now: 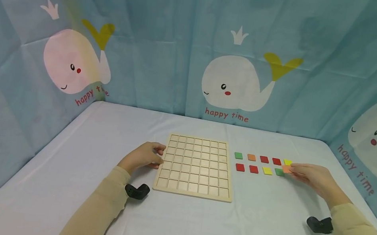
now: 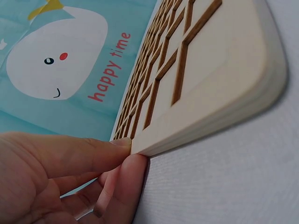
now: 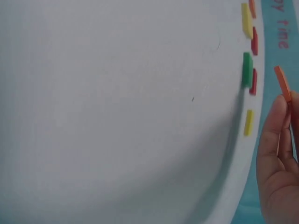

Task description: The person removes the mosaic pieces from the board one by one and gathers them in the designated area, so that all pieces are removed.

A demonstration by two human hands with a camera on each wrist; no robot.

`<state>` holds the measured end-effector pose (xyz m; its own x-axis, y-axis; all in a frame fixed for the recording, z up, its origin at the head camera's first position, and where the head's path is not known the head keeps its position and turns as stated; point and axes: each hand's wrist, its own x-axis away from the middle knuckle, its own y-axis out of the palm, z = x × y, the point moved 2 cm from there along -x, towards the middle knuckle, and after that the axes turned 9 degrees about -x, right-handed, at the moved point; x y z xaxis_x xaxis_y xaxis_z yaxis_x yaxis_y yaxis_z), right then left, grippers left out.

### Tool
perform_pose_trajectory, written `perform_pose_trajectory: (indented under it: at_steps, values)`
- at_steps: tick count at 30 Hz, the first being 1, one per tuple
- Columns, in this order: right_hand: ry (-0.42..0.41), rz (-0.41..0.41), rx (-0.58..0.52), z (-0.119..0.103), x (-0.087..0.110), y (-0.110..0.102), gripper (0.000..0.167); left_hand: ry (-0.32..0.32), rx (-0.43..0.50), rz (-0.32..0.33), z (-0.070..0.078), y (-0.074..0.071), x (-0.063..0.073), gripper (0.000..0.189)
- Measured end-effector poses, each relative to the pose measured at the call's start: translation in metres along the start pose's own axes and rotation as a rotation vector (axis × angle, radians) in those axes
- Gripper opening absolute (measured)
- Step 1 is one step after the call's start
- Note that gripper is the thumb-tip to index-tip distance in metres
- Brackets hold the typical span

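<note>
A square wooden grid board (image 1: 192,194) with bare cells lies flat on the white table. At its left edge my left hand (image 1: 143,156) pinches the rim, thumb on top and a finger against the side, as the left wrist view shows of the board (image 2: 210,109). Out to the right, my right hand (image 1: 315,181) holds an orange square tile (image 1: 286,169) between thumb and fingers. The right wrist view has this orange tile (image 3: 282,83) raised off the table. Below it are a green tile (image 1: 279,172) and a yellow tile (image 1: 287,162), partly overlapped in the head view.
Two rows of square tiles lie right of the board, among them a green tile (image 1: 238,156), an orange tile (image 1: 251,157), several red tiles (image 1: 240,167) and a yellow tile (image 1: 267,170). A blue whale-print curtain (image 1: 151,76) stands behind the table.
</note>
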<state>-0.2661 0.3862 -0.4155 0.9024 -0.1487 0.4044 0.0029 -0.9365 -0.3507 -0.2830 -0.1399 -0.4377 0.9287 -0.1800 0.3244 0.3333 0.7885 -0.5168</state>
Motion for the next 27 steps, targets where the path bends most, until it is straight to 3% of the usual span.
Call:
perform_pose_trajectory:
  at_steps: [14, 21, 27]
  values:
    - [-0.007, 0.008, -0.119, 0.014, -0.008, -0.016, 0.077, -0.007, 0.007, 0.005, -0.002, 0.0, 0.0, 0.062]
    - [-0.003, 0.036, -0.039, 0.018, -0.007, -0.016, 0.071, -0.008, 0.006, 0.003, -0.001, 0.002, 0.0, 0.062]
    - [0.013, 0.113, 0.061, 0.016, -0.007, -0.016, 0.064, -0.008, -0.003, 0.006, -0.001, 0.002, -0.001, 0.062]
